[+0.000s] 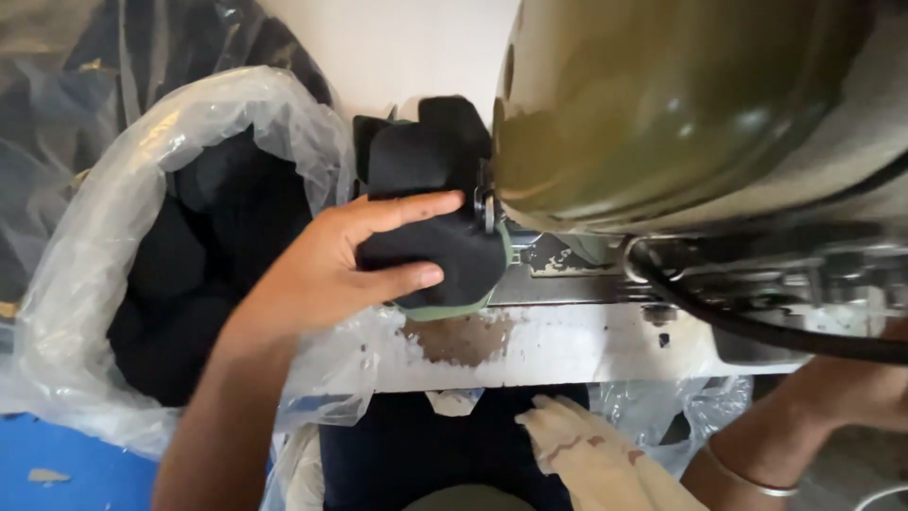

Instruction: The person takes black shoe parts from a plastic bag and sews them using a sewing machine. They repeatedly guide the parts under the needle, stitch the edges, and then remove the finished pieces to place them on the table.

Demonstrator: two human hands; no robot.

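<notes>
I had the left hand (326, 270) laid flat against a black fabric piece (430, 213), fingers stretched out and thumb below — pressing it rather than closing round it — so the cloth sat pinned against the arm of the sewing machine (662, 114), just at the needle end. The piece stood roughly upright, its long axis running up and away from the bench edge (567, 345), with the hand coming in from its left side and the machine directly on its right. The right hand was out of sight; only its wrist (804, 426), with a thin bangle (752, 478), showed low at the right, well apart from the cloth, so I could not tell how it was set. The left was plainly the nearer hand. Beside the left forearm stood a clear plastic bag (104, 237) full of more black pieces, and a pale camouflage cloth (586, 454) hung below the bench.
</notes>
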